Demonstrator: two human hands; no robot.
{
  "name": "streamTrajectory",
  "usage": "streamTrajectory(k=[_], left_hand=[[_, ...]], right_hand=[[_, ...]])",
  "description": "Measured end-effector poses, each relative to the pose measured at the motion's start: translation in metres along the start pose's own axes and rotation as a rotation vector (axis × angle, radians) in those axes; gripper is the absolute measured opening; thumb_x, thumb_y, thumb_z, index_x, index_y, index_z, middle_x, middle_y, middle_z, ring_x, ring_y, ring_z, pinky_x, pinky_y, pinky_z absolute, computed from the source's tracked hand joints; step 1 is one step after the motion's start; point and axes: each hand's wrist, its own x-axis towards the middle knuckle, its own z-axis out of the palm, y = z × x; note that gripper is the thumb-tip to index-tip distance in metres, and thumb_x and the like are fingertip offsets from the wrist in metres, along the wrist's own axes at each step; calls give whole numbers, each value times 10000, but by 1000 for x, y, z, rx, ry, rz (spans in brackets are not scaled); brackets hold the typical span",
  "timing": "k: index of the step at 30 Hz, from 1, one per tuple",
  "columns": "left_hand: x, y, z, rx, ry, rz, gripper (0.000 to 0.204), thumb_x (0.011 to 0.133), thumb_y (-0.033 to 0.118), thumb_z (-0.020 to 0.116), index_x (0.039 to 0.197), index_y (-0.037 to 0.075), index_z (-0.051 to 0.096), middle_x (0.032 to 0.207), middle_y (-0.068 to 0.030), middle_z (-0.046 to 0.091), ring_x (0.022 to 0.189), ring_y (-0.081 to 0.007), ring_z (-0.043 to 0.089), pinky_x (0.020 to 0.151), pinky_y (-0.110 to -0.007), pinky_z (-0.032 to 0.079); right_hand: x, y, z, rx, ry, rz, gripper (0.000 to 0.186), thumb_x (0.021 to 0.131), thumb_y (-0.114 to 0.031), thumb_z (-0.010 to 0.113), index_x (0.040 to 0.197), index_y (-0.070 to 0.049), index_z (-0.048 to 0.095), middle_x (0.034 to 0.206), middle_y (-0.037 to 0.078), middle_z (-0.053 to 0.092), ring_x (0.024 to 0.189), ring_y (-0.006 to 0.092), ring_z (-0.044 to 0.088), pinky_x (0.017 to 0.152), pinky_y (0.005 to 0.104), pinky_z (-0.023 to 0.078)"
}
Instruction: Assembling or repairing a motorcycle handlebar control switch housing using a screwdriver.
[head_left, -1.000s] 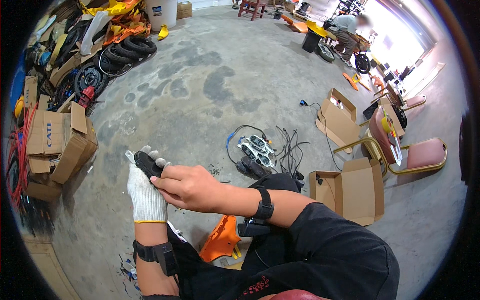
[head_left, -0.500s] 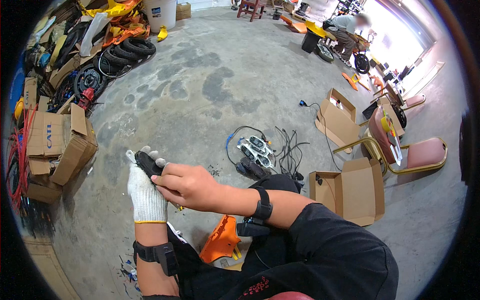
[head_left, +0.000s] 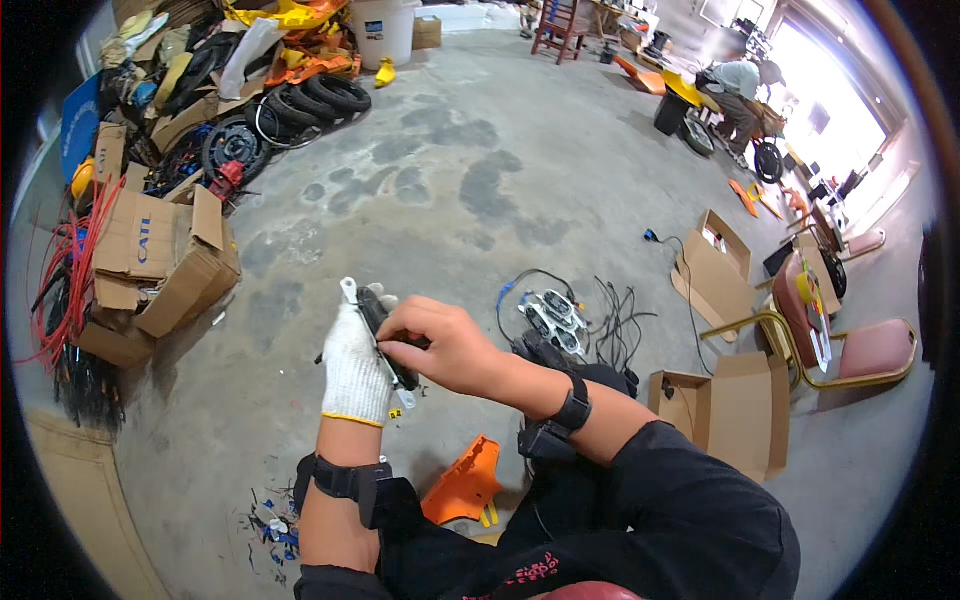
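My left hand [head_left: 357, 372], in a white knit glove with a yellow cuff edge, is closed round a long black part [head_left: 371, 308]. A silver metal tab [head_left: 349, 289] with a hole sticks out at its far end, and another metal end [head_left: 405, 397] shows by the near end. My bare right hand [head_left: 440, 342] is closed in a pinch against the right side of the black part. The fingertips partly cover the spot they grip. Both hands are held above the concrete floor, over my lap.
Below the hands lie an orange plastic panel [head_left: 466, 482] and small scraps [head_left: 273, 527]. To the right are white-and-black parts [head_left: 556, 320], black cables [head_left: 622, 318], open cardboard boxes [head_left: 740, 415] and a pink chair [head_left: 876, 350]. Tyres [head_left: 318, 97] and a carton [head_left: 150, 240] stand left; a person [head_left: 735, 95] bends far right.
The whole view has shifted, with the scene sliding right. The black part has turned somewhat, baring its near metal end. My right fingers have curled into a tighter pinch on it.
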Motion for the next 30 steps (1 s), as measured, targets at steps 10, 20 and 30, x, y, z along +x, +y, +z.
streamTrajectory(k=[10,20,30], left_hand=[[-17,0,2,46,-46,29,405,1021,359,371,1058,48,628,880,-115,672,732,-262,646,629,-392,552],[-32,0,8,46,46,22,337,1001,335,460,1010,53,645,849,-75,670,698,-218,633,599,-357,530],[-13,1,-3,-55,-98,-35,387,1026,410,385,968,93,600,797,-92,645,647,-251,619,567,-388,543]], right_hand=[[-6,-5,-7,-144,-69,-94,107,863,-143,682,932,-69,647,902,101,613,752,285,633,665,367,512],[-11,-9,0,-326,-8,-149,133,874,-216,675,898,-91,634,867,77,597,765,299,626,638,390,519],[-9,-3,-6,-162,-53,-140,108,869,-170,662,931,-83,644,901,84,605,786,304,629,665,392,513]])
